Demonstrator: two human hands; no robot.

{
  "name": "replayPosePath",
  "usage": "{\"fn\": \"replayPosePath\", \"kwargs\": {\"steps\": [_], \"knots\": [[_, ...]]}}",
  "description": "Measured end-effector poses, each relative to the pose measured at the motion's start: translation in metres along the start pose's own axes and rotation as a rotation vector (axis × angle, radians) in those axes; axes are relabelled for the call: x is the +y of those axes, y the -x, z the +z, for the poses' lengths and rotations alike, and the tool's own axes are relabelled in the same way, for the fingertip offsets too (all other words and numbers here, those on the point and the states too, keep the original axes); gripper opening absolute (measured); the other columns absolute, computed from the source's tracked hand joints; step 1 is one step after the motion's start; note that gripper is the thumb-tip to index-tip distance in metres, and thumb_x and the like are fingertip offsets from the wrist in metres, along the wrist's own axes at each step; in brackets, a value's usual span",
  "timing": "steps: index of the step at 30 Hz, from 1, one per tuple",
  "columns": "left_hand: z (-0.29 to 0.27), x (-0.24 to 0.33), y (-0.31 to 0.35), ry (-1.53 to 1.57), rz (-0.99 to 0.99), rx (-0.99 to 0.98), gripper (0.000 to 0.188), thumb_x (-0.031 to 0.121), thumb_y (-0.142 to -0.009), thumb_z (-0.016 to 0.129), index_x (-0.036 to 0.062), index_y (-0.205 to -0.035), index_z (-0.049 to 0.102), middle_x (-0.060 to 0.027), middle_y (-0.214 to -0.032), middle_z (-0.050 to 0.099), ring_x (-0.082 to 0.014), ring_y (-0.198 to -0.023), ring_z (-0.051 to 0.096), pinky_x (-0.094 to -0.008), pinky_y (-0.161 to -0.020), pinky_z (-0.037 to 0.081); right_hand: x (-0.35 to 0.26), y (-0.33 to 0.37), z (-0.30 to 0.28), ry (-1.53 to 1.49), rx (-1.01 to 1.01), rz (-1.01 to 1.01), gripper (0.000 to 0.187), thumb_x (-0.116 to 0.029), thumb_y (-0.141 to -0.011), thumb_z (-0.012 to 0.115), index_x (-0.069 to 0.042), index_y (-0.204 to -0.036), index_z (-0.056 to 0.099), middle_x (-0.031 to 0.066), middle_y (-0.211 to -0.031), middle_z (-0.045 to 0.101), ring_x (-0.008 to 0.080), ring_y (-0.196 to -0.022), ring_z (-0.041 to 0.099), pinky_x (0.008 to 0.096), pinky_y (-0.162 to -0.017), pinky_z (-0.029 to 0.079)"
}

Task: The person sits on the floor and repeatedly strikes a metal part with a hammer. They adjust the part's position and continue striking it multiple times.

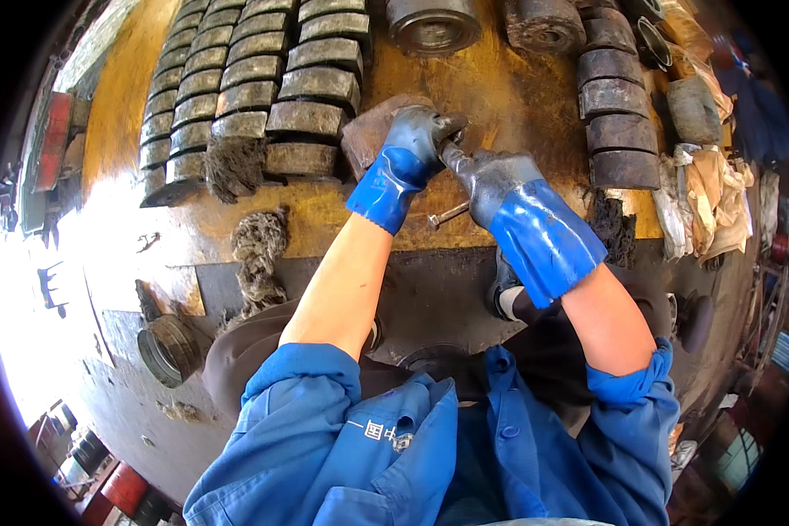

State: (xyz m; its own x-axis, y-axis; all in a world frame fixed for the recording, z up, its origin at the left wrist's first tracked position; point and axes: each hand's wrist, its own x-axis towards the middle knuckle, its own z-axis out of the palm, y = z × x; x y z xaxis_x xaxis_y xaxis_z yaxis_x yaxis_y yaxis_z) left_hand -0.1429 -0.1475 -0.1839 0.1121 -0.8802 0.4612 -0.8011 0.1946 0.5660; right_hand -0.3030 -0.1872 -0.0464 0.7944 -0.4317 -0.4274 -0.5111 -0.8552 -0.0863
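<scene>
- R hand (504,186): gloved fingers closed round steel rod (449,215), one end jutting near-left over tabletop (508,92)
- L hand (415,142), left of it: fingers bent, can't tell if pinching
- Rod looks stiff, prob slick; grip mid-length
- Rusty block (366,131) beside L hand, prob heavy

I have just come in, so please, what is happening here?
A person in blue gloves leans over a yellowish bench. The right hand grips a dark metal piece; the left hand is curled near its far end. A metal rod sticks out beneath the right hand. A rusty block lies by the left.
</scene>
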Motion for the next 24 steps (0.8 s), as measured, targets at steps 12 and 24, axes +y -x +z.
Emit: {"fn": "replayPosePath", "kwargs": {"steps": [12,24], "knots": [[-0.003,-0.035,0.027,-0.302,-0.386,0.515,0.033,0.015,-0.093,0.065,0.0054,-0.123,0.072,-0.0193,-0.117,0.074,-0.0346,-0.11,0.071,-0.0428,-0.098,0.057,0.029,0.024,0.0,-0.397,-0.19,0.248,0.047,-0.022,-0.104,0.049,-0.022,-0.15,0.051,0.0187,-0.115,0.071,0.0357,-0.101,0.071,0.0455,-0.082,0.059],[0.016,-0.058,0.048,-0.264,-0.391,0.388,0.032,0.012,-0.091,0.058,0.0026,-0.118,0.073,-0.0219,-0.113,0.073,-0.0416,-0.102,0.07,-0.0463,-0.093,0.056,0.055,-0.024,0.015,-0.473,-0.296,0.146,0.043,-0.024,-0.107,0.051,-0.022,-0.15,0.051,0.015,-0.103,0.074,0.0339,-0.087,0.073,0.0451,-0.075,0.06]]}}
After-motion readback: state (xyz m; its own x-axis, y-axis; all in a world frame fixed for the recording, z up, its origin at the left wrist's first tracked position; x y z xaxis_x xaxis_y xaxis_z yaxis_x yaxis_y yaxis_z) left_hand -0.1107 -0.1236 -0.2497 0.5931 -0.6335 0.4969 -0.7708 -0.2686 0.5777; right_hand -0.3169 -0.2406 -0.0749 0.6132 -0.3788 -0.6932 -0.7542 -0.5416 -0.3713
